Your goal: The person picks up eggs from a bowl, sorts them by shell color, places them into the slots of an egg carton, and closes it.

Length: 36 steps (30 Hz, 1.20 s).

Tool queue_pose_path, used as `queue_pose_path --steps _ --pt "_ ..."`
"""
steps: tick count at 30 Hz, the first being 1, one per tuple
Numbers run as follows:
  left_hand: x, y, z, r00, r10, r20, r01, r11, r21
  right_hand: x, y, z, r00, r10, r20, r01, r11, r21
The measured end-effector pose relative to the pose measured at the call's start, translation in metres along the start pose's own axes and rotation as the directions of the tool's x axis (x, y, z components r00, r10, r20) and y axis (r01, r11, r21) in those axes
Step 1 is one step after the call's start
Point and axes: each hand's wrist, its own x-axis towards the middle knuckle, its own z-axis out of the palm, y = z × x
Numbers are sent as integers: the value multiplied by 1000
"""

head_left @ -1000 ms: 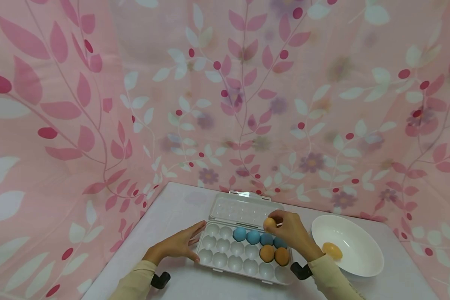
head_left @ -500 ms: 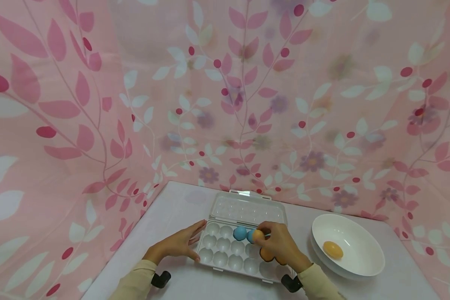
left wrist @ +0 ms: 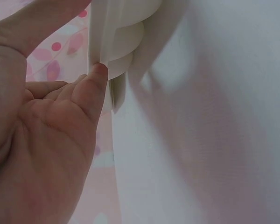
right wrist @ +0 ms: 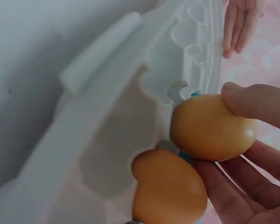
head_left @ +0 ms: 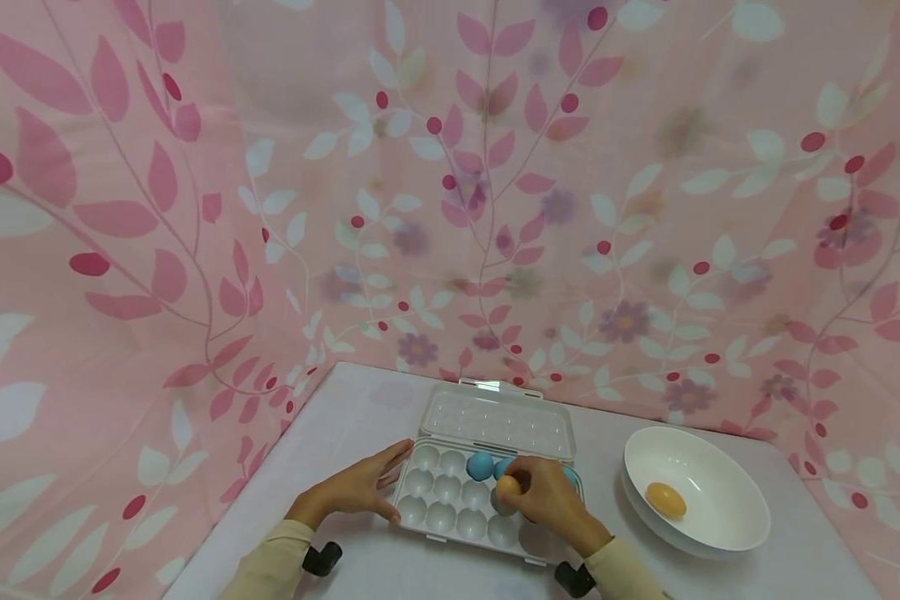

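A brown egg (head_left: 507,488) is pinched between the thumb and fingers of my right hand (head_left: 557,500), over the middle row of a white egg tray (head_left: 441,518). The right wrist view shows that held egg (right wrist: 217,126) beside another brown egg (right wrist: 170,191) seated in a cup. Blue eggs (head_left: 480,467) sit in the tray's back row, partly covered by my right hand. My left hand (head_left: 354,490) spans the tray's left end, thumb at the front corner and fingers toward the back. In the left wrist view, a fingertip of this hand (left wrist: 56,116) touches the tray's edge.
The tray's clear lid (head_left: 487,417) lies folded back behind it. To the right stands a white bowl (head_left: 727,492) with one brown egg (head_left: 666,500) inside. Floral pink curtains (head_left: 495,250) hang around the white table (head_left: 345,408).
My right hand has moved left and toward the front with the brown egg, from above the back row to the middle row. My left hand stays at the tray's end.
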Motion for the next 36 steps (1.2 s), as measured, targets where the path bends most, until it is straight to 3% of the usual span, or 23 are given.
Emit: queue_pose_path --steps 9,19,36 --pt "-1 0 0 1000 3 -3 -3 1000 1 2 2 10 1000 -11 6 11 999 -46" --pt "-1 3 1 1000 15 -1 -15 1000 -8 4 7 20 995 -102 -20 98 982 -162" --pt "-1 0 1 1000 14 1 -14 1000 -19 -2 -2 14 995 -95 26 98 980 -171"
